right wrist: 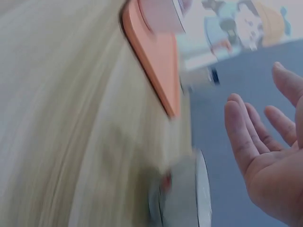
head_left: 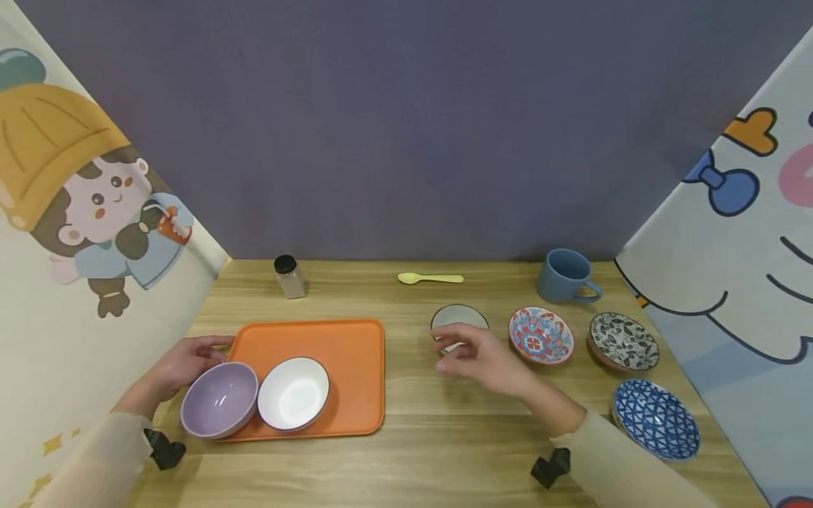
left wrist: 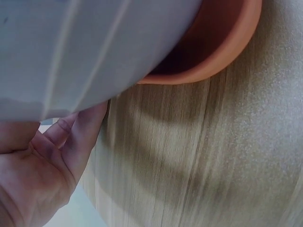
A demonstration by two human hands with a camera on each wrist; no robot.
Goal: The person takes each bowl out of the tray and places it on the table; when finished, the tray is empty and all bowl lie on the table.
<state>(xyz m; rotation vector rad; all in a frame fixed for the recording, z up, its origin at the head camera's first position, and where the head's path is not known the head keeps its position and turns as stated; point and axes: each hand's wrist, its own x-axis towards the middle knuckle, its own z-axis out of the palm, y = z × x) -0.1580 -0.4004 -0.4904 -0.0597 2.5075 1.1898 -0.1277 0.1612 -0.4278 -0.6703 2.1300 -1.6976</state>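
Two bowls [head_left: 293, 392] leave tray's [head_left: 358, 370] right edge free; right grip [head_left: 480, 356] loose, left grip [head_left: 189, 363] unclear.

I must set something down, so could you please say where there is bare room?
Front: between the orange rectangular tray and beige right sleeve. Back: between the black-lidded clear jar and yellow spoon. Crowded: the tray's left half, with a round lilac bowl and a white bowl, and the right side, with patterned bowls.

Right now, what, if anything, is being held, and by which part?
The right hand holds nothing; the left hand is at the outside of the purple bowl, grip unclear.
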